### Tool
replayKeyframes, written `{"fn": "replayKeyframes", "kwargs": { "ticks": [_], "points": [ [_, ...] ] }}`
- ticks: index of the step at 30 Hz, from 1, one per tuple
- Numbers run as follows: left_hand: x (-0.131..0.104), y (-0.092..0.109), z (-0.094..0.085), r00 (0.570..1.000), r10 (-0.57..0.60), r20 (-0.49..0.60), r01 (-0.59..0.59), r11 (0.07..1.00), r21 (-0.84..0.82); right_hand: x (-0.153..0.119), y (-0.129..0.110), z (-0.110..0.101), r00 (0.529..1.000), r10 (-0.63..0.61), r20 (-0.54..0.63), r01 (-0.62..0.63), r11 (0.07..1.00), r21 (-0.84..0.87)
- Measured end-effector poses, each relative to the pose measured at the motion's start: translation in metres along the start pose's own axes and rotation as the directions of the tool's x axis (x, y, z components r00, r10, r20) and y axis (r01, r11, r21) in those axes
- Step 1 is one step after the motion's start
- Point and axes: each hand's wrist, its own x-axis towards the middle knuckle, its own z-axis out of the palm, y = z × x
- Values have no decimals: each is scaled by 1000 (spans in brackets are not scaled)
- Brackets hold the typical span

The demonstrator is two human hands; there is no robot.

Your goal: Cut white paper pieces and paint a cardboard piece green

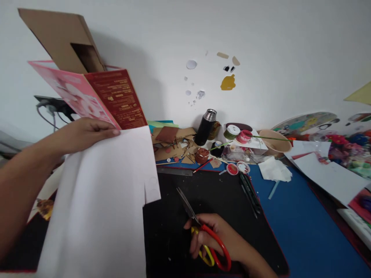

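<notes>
My left hand [82, 135] is closed on the upper edge of a large white sheet of paper [110, 204], with the thumb lying on its front. The sheet hangs down on the left, slightly curled. A slit runs up from its lower right part, leaving a strip that sticks out at the side. In my right hand [216, 231] is a pair of scissors [222, 247] with one red and one yellow handle. Their blades point up and left, nearly closed, apart from the paper and above the black mat [174, 227].
Behind the sheet stand a pink and red box [116, 100] and a brown cardboard box [58, 34]. A black flask [204, 129], cardboard scraps [176, 141], paint jars [202, 155] and a beige bowl [274, 142] line the wall. Dark-handled cutters [249, 191] lie on the mat's right.
</notes>
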Motion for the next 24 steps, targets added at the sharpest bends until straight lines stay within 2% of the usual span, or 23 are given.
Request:
{"fn": "replayKeyframes", "kwargs": {
  "ticks": [2, 6, 10, 14, 18, 24],
  "points": [
    [8, 4, 2, 988, 98, 123, -101, 995, 20, 2, -1, 1, 999, 38, -26, -38, 999, -13],
    [19, 20, 12, 941, 230, 247, -231, 973, -25, 6, 1, 3, 997, 76, -23, -76, 996, -37],
    [31, 34, 25, 879, 350, 324, -330, 937, -117, 3, 4, 1, 997, 76, -3, -76, 994, -79],
    [48, 40, 39, 796, 457, 398, -408, 889, -205, -3, 6, -4, 997, 74, 32, -70, 989, -132],
    [64, 42, 51, 734, 501, 460, -443, 865, -236, -4, 5, -7, 996, 81, 48, -74, 988, -133],
    [79, 43, 62, 715, 481, 507, -416, 876, -244, 0, -1, -11, 992, 125, 32, -119, 984, -132]
  ]
}}
